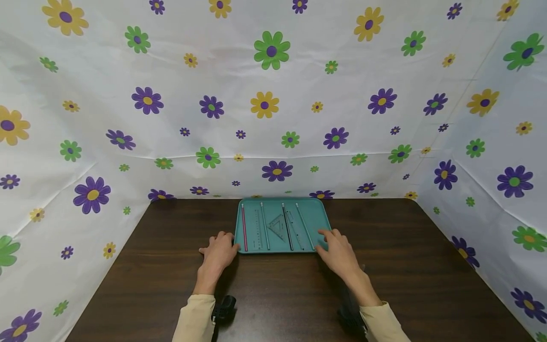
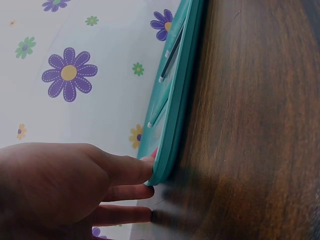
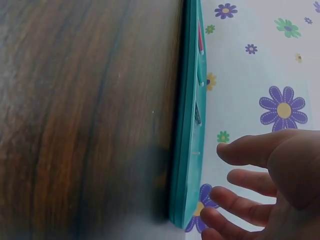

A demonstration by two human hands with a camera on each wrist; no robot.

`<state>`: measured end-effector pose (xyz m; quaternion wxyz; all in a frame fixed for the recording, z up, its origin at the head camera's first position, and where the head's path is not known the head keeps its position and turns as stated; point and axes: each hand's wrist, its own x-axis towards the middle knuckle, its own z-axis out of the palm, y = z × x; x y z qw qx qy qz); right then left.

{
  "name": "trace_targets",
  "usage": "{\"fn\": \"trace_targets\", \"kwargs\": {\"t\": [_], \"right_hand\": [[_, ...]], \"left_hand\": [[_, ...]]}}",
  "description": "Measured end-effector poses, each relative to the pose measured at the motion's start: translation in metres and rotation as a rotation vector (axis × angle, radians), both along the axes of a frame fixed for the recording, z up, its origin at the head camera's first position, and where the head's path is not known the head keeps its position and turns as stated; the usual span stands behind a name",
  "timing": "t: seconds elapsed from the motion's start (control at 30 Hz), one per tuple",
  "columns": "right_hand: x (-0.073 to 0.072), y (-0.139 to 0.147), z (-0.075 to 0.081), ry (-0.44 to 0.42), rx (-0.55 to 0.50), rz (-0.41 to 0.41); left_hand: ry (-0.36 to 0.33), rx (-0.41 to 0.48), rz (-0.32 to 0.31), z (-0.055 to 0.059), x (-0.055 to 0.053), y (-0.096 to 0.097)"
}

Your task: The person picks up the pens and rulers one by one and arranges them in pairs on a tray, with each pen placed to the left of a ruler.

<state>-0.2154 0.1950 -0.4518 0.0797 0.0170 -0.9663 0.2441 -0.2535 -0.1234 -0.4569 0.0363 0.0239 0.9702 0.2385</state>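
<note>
A teal tray [image 1: 319,213] lies on the table, its far edge near the patterned cloth. Side by side on it are a red pencil [image 1: 244,228], a clear ruler [image 1: 258,229], a teal pencil [image 1: 265,225], a clear set square [image 1: 278,228], a black pencil [image 1: 287,227], a second clear straight tool [image 1: 295,230] and another teal pencil [image 1: 305,226]. My left hand [image 1: 219,250] is at the tray's near left corner, thumb at the rim and fingers fairly straight. Over the right edge, my right hand [image 1: 339,252] has its fingers spread and holds nothing.
The dark wooden table [image 1: 278,294] extends on both sides of the tray. White cloth with flowers [image 1: 179,95] hangs behind it and along both sides. A black wrist device [image 1: 224,308] is strapped by the left sleeve [image 1: 194,318].
</note>
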Motion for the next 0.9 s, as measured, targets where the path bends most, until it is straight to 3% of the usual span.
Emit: {"fn": "trace_targets", "kwargs": {"t": [0.4,0.9], "right_hand": [[0.012,0.018,0.002,0.02,0.078,-0.015],[0.024,0.033,0.007,-0.135,0.109,-0.059]], "left_hand": [[-0.003,0.001,-0.004,0.001,0.001,0.001],[-0.009,-0.006,-0.004,0.002,0.0,0.001]]}}
